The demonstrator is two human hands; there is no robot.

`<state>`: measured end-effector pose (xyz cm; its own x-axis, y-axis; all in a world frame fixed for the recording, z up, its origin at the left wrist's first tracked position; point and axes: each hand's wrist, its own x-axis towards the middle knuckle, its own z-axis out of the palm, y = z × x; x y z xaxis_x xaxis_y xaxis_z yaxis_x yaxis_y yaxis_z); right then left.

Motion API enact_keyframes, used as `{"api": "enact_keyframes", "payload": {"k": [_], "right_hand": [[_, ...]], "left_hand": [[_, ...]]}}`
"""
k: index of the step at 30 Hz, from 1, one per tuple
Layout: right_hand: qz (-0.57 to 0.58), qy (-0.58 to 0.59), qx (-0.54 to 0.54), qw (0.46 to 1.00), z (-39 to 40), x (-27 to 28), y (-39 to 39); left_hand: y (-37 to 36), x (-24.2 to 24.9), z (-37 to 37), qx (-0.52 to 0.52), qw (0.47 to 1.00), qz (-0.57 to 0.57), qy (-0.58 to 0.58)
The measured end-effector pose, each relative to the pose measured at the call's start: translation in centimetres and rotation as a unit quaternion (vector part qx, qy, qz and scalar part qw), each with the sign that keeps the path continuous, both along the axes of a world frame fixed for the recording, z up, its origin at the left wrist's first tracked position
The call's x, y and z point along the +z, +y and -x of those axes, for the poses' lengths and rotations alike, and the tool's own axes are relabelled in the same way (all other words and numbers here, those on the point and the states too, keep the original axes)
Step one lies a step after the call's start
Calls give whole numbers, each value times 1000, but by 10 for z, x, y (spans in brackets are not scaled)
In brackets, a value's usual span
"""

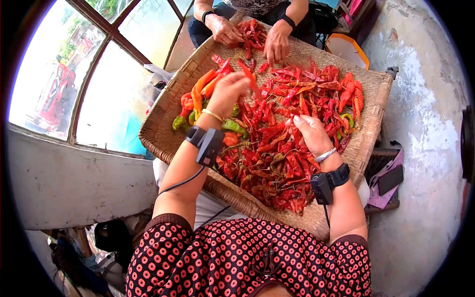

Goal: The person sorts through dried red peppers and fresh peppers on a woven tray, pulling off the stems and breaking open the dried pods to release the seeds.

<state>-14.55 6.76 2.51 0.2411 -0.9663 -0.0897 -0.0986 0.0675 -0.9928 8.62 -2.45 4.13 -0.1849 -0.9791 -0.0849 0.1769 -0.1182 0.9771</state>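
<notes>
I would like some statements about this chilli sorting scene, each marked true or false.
1. The left hand holds a red chilli lifted above the pile. True.
2. The chillies lie in a metal bowl. False: they lie on a woven tray.
3. The right hand rests on the red chillies. True.
4. All the chillies are red. False: some orange and green chillies lie by the left hand.
5. A second person's hands touch chillies at the far edge of the tray. True.
6. Both wrists are bare. False: each carries a black strapped device.
</notes>
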Motion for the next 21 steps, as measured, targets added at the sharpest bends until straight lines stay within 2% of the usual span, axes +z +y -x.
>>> {"api": "enact_keyframes", "payload": {"k": [1,3,4,5,7,8,9,10,11,12,13,15,16,17,18,19,20,21], "right_hand": [[0,0,1,1000,0,0,1],[-54,20,27,998,-1,4,2],[-51,28,23,998,-3,4,2],[-52,29,22,998,-4,2,2],[-76,29,17,996,-5,-8,2],[-8,58,28,998,-6,-18,0],[-9,59,27,998,-5,-18,1],[-23,57,33,998,-6,-17,2],[-35,55,39,997,-7,-14,2],[-131,65,67,987,-6,2,4],[-130,65,67,987,-6,-1,3],[-70,64,67,993,-6,-10,2],[-70,64,67,993,-8,-9,2],[57,126,17,990,-12,-7,3],[182,185,-31,965,-16,-6,4],[182,185,-30,965,-18,-9,3],[252,267,-23,930,-20,-14,2],[318,347,-16,882,-22,-20,0]], "left_hand": [[-2,-1,-1,1,1000,0,0],[-6,1,0,94,975,65,-192],[2,1,5,58,972,71,-218],[11,1,11,-26,978,41,-204],[35,16,23,-254,951,-6,-174],[40,11,27,-279,949,-20,-142],[45,6,31,-303,946,-33,-110],[50,2,37,-354,917,85,-163],[52,1,41,-335,933,36,-129],[51,1,41,-329,937,-1,-116],[49,1,41,-323,940,-38,-103],[38,2,31,-313,942,-24,-117],[39,16,30,-229,961,-37,-148],[30,17,22,-181,972,-15,-146],[22,14,20,-92,991,-17,-90],[16,8,16,-2,999,-17,-35],[9,-4,11,-1,999,-17,-35],[2,-18,3,11,983,64,-174]]}}
